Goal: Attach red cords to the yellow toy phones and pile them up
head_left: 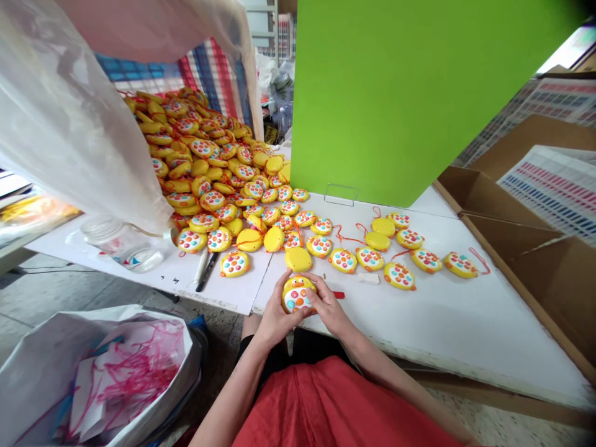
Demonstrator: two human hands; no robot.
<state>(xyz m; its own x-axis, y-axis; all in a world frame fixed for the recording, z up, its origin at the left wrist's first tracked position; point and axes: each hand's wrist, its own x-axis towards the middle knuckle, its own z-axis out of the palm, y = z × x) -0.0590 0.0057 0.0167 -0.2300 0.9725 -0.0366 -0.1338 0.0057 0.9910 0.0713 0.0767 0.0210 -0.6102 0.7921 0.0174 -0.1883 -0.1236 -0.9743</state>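
Observation:
Between both hands, at the table's front edge, is a yellow duck-shaped toy (297, 293) with a white front, coloured dots and an orange beak. My left hand (278, 313) is wrapped around its left side, thumb along the bottom. From the right, my right hand (329, 308) grips it, with the fingers over its dotted front. Just beyond the fingertips lies another yellow toy (298, 259), plain back up. A red flat piece (339, 295) rests beside my right hand, partly hidden. More dotted toys (343, 261) lie scattered to the right, some with red cords.
A large heap of the same toys (200, 149) spills from a striped bag (223, 74) at the back left. Nearby are a clear jar (123, 242) and a black marker (207, 272). A green board (372, 93) stands behind; cardboard boxes (526, 248) line the right. A white sack (181, 329) sits below left.

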